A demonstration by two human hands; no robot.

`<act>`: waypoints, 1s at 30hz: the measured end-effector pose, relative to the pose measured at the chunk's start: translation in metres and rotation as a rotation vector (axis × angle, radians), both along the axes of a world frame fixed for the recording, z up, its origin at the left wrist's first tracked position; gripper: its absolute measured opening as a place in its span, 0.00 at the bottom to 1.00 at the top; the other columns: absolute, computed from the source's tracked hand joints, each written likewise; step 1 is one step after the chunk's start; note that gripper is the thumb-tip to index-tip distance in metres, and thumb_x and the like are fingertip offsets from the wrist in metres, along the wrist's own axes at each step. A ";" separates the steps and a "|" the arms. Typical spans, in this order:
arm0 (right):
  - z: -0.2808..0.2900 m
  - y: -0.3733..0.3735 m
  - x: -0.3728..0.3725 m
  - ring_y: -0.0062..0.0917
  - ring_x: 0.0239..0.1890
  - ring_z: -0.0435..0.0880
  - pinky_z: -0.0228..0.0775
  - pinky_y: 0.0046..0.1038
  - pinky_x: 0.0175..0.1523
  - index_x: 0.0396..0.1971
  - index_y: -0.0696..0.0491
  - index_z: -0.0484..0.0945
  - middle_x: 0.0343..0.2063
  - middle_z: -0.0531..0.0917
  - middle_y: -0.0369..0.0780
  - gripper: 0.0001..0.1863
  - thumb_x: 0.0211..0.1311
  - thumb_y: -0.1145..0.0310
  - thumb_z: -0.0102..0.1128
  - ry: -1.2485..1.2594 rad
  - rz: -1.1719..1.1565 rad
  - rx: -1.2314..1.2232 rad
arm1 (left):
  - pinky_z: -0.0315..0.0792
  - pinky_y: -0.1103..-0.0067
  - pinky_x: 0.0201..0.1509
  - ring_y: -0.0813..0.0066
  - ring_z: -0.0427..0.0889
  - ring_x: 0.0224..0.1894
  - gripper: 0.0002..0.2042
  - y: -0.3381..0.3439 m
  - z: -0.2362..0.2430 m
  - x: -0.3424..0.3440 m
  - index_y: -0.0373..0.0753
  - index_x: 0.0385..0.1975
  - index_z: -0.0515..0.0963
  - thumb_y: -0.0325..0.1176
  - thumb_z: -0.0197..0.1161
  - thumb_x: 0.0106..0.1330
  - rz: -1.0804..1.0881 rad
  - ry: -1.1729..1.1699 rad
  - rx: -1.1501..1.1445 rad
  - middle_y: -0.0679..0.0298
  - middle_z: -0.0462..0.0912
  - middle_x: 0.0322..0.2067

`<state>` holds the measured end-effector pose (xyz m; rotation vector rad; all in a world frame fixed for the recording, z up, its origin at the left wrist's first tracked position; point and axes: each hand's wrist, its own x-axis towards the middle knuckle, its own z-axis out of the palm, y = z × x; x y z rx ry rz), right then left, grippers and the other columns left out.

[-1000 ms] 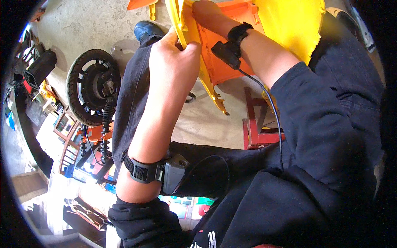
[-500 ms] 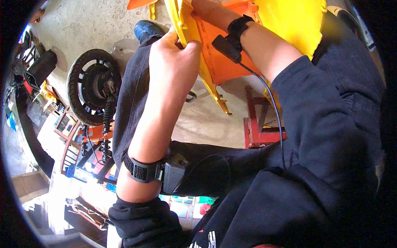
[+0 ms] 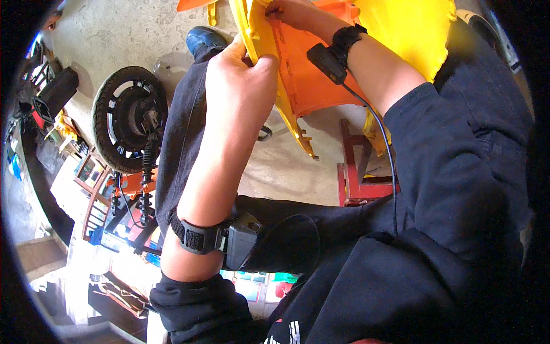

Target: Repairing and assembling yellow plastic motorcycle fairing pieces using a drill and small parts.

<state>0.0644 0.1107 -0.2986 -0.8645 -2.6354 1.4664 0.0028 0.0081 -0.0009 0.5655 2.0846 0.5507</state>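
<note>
A large curved plastic body panel (image 3: 401, 34), bright yellow with an orange inner face, spans the top of the view. My left hand (image 3: 243, 74) grips its narrow yellow edge, thumb on one side and fingers on the other. Inside the panel, close to that edge, is my right hand (image 3: 289, 12). Its fingers are curled together near the top rim of the picture, and whatever they hold is too small or hidden to name. The panel's narrow end tapers to a clipped tip (image 3: 309, 150) below my hands.
Left of my leg stands a black wheel (image 3: 129, 120) with a shock absorber (image 3: 148, 166). A red metal stand (image 3: 366, 186) is under the panel's right side. An orange part (image 3: 192, 4) lies on the concrete floor (image 3: 132, 34). A cable (image 3: 378, 123) runs from my right wrist device.
My right hand and forearm have shifted slightly right and down, bringing the curled fingers more into view. The panel moved very slightly; my left hand keeps its grip.
</note>
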 end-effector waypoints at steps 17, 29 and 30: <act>0.015 0.009 0.014 0.46 0.42 0.85 0.76 0.45 0.48 0.36 0.52 0.85 0.35 0.86 0.47 0.15 0.62 0.59 0.53 0.084 -0.009 0.028 | 0.74 0.76 0.32 0.74 0.81 0.23 0.12 0.001 -0.002 -0.003 0.32 0.39 0.81 0.30 0.57 0.59 0.007 -0.012 -0.040 0.56 0.82 0.21; 0.052 0.000 -0.001 0.40 0.42 0.85 0.75 0.41 0.47 0.39 0.52 0.85 0.37 0.85 0.48 0.18 0.56 0.55 0.64 -0.207 -0.053 -0.046 | 0.75 0.75 0.33 0.71 0.82 0.24 0.12 -0.007 -0.003 -0.006 0.33 0.40 0.81 0.31 0.57 0.59 0.015 0.004 -0.051 0.55 0.83 0.23; 0.049 0.006 0.009 0.40 0.42 0.85 0.75 0.41 0.47 0.39 0.52 0.85 0.37 0.85 0.48 0.18 0.56 0.55 0.64 -0.214 -0.062 -0.038 | 0.75 0.75 0.33 0.71 0.82 0.24 0.12 -0.004 -0.004 -0.004 0.33 0.40 0.81 0.31 0.57 0.59 0.007 -0.003 -0.042 0.55 0.83 0.23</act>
